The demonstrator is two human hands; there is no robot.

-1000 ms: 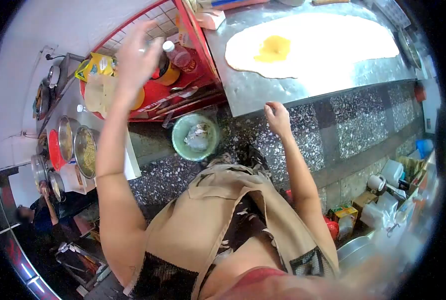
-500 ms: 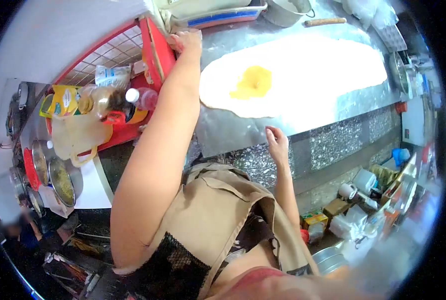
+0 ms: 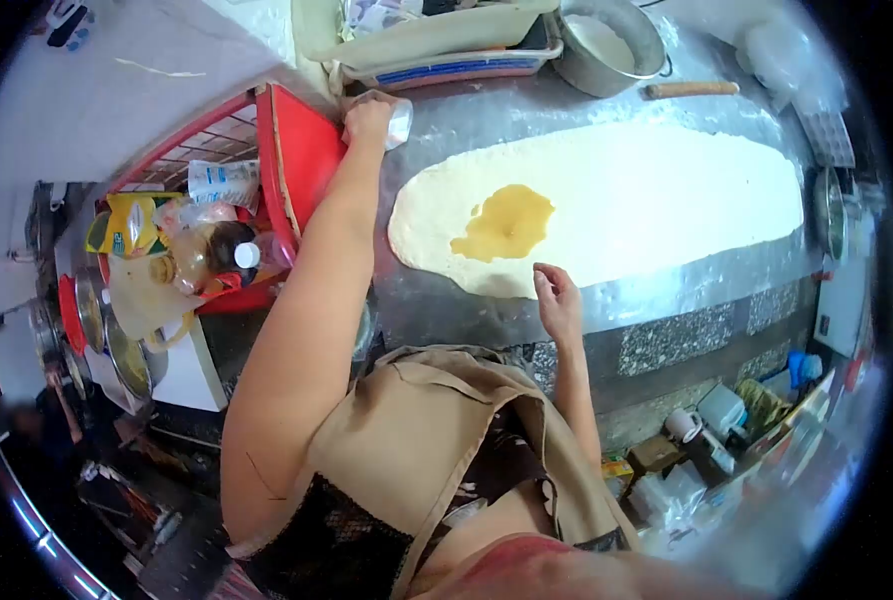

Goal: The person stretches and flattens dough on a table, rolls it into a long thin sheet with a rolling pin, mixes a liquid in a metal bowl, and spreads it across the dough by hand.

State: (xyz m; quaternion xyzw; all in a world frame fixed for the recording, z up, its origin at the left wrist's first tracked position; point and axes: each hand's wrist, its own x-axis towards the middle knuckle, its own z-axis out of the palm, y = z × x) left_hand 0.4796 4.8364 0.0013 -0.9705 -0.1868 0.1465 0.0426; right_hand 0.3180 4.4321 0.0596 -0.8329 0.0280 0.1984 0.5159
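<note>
A long flat sheet of pale dough (image 3: 656, 200) lies on the metal worktop (image 3: 446, 315). A yellow oily liquid (image 3: 511, 225) is pooled on its left part. My left hand (image 3: 369, 118) is at the back left of the worktop, closed around a small see-through cup (image 3: 398, 123) beside the red basket. My right hand (image 3: 558, 300) hovers at the front edge of the dough, fingers loosely bent and thumb apart, with nothing visible in it.
A red basket (image 3: 276, 130) of bottles and packets stands left. Behind the dough are a blue-striped tray (image 3: 456, 68), a metal pot (image 3: 611, 60) holding white powder, and a rolling pin (image 3: 691, 89). Boxes and bags (image 3: 666, 495) lie low right.
The see-through cup now shows in my left hand, which sits slightly lower in view. My right hand is now by the dough's front edge. The camera view has shifted.
</note>
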